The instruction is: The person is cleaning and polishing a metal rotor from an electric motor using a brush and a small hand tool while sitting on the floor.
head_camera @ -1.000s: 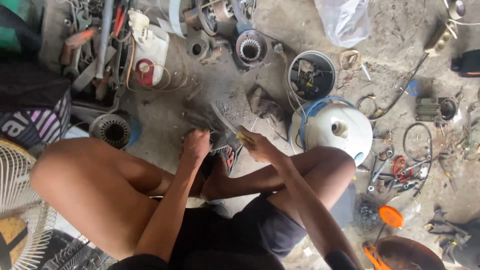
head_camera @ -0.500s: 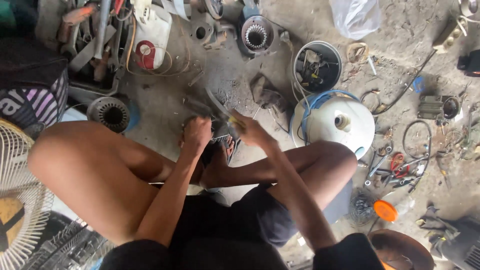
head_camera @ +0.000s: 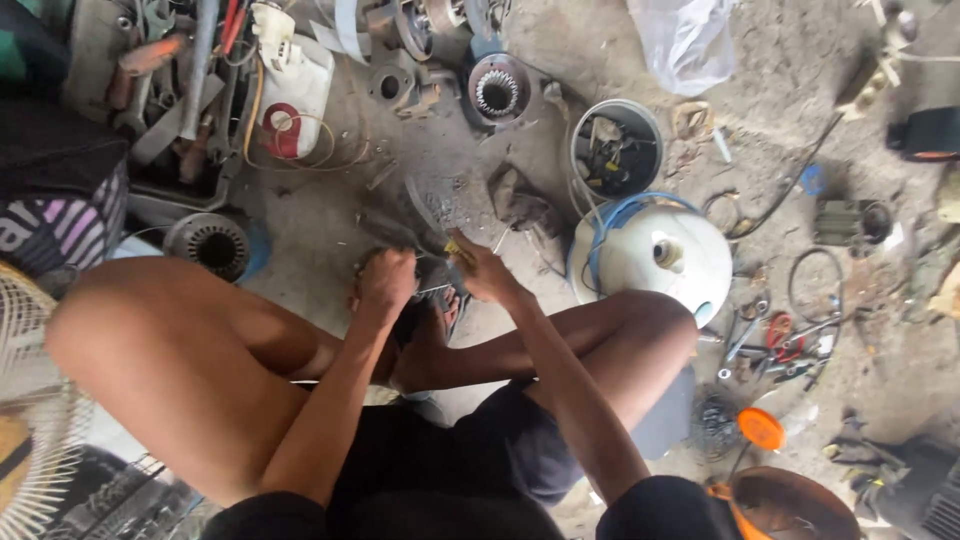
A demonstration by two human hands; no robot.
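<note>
Head view, looking straight down. We see a person seated low on a concrete floor (head_camera: 420,150), knees spread, both hands meeting near the centre of the frame. The left hand (head_camera: 385,283) is curled into a fist, its grip narrow around a dark part that is mostly hidden beneath the knuckles; what that part is we cannot tell. The right hand (head_camera: 482,272) pinches a small yellow-tipped tool (head_camera: 452,246), whose end points toward 11 o'clock, at a tangle of thin wire (head_camera: 440,200) lying just beyond the fingertips.

Compared with the views half a second and one second earlier, the two hands sit in nearly the same place and pose; only the camera has drifted slightly. We judge that the work at the wire is steady, fine handling, not a reach or a release.

Around the hands: at 3 o'clock a white domed housing (head_camera: 655,262) with a blue hose looped on it; at 1 o'clock a round tub (head_camera: 616,150) of small parts; at 12 o'clock a wound stator (head_camera: 497,92); at 9 o'clock a second stator (head_camera: 208,245); at 8 o'clock a fan guard (head_camera: 25,400). At 4 o'clock lie red-handled pliers (head_camera: 778,330) and an orange cap (head_camera: 761,428).
</note>
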